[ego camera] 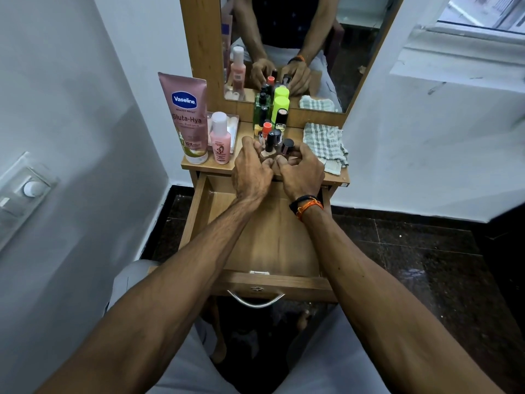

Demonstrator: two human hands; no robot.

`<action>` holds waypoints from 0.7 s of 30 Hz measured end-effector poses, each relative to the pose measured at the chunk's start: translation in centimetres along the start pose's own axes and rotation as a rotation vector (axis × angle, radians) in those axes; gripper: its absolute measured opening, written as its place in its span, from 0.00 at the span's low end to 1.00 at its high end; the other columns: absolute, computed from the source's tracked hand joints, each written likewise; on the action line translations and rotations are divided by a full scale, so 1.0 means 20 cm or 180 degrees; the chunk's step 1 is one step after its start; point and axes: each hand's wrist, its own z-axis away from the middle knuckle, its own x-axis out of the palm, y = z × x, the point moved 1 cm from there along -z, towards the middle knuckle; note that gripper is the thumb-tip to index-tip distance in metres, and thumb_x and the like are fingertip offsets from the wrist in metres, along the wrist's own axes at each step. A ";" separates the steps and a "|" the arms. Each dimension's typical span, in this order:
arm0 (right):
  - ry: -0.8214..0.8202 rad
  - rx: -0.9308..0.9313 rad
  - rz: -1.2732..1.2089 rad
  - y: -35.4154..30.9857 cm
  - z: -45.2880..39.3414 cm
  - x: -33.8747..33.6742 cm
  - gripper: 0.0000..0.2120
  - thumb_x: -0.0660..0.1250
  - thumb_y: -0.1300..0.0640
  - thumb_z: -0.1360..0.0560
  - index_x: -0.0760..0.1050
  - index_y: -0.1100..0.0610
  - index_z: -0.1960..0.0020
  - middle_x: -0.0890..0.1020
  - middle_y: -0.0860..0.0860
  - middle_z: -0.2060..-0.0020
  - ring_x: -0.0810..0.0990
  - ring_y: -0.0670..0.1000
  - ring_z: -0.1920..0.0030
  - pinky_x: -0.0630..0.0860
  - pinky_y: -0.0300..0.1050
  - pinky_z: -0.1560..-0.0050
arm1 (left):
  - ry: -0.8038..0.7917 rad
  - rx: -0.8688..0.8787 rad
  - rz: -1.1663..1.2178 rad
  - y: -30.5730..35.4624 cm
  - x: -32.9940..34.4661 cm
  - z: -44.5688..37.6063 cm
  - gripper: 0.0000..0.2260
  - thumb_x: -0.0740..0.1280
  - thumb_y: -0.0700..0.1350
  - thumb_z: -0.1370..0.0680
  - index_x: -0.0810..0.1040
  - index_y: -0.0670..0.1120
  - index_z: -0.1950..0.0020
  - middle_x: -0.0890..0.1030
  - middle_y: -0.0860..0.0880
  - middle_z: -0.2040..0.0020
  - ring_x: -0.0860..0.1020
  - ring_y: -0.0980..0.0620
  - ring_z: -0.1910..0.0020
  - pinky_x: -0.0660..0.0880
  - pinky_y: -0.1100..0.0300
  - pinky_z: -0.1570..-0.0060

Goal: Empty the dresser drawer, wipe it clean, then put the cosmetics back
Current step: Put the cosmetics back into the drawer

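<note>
Far left on the wooden dresser top (196, 166), the tall pink Vaseline lotion tube (186, 118) stands on its cap, just beside the small pink bottle with a white cap (220, 137); both are top-heavy, so a nudge from your left forearm could tip them. Your left hand (251, 169) curls its fingers round the cluster of small dark-capped nail polish bottles (277, 143), gathering them against your right hand (302, 172), which cups the same cluster from the other side. Squeeze unevenly and one bottle likely slips out, knocking the lime-green capped bottles (280, 106) behind. Below, the pulled-out wooden drawer (272, 240) lies bare, so the cosmetics still wait on top. Right of the cluster, the grey checked cloth (325, 143) hangs near the edge; your wrist could drag it off.
</note>
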 end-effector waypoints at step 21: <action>-0.1060 0.0333 0.1526 0.30 0.40 -0.19 0.05 0.69 0.61 0.30 0.79 0.62 0.56 0.73 0.56 0.46 0.79 0.61 0.55 0.75 0.45 0.58 | -0.1572 -0.0490 -0.0205 -0.25 0.03 0.27 0.13 0.77 0.37 0.31 0.83 0.44 0.48 0.82 0.52 0.54 0.79 0.53 0.52 0.70 0.65 0.54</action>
